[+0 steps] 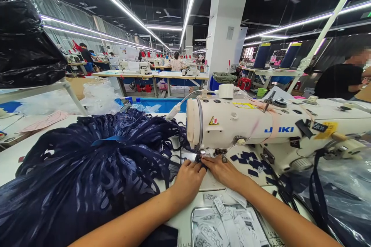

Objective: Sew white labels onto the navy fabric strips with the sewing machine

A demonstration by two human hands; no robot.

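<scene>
My left hand (189, 177) rests on the machine bed with its fingers bent and pressed together over a small piece of navy fabric (198, 158) under the needle area. From the other side, my right hand (222, 169) pinches at the same piece, its fingertips beside the presser foot and mostly hidden. Above both hands is the head of a white sewing machine (232, 121). A large bundle of navy fabric straps (110, 162) spreads left of my left hand, and some strands reach the needle area.
Several small navy fabric squares (248, 160) lie right of my right hand. A metal tray (192, 225) of white printed labels stands in front. Clear plastic (344, 197) covers dark material at right. Behind are a blue bin (165, 105), other sewing tables (174, 74) and a co-worker (336, 79).
</scene>
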